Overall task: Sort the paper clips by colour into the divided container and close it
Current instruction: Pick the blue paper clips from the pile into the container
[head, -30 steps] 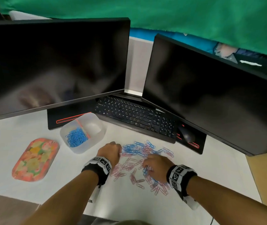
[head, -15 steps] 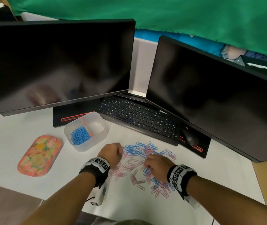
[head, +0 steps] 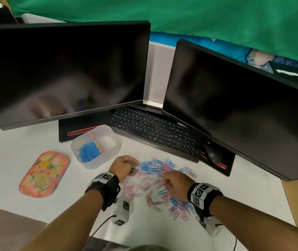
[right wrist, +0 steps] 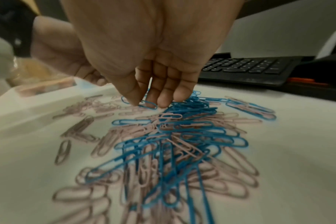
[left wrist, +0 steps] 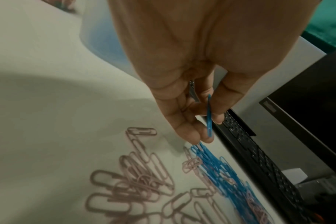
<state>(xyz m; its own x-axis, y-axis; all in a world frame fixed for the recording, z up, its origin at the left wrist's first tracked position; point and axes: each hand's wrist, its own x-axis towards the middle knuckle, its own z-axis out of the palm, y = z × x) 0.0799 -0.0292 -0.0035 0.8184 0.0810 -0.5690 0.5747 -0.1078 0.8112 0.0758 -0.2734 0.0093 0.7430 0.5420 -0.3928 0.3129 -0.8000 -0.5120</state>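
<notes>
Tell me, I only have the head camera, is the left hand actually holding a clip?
Observer: Yes. In the left wrist view the left hand pinches one blue clip between fingertips.
Operator: And the right hand?
Observer: The right wrist view shows the right hand with fingertips down on a blue clip in the pile; it is not lifted.
Operator: Anything else in the left hand?
Observer: A small grey metal piece shows against its palm; I cannot tell what it is.
</notes>
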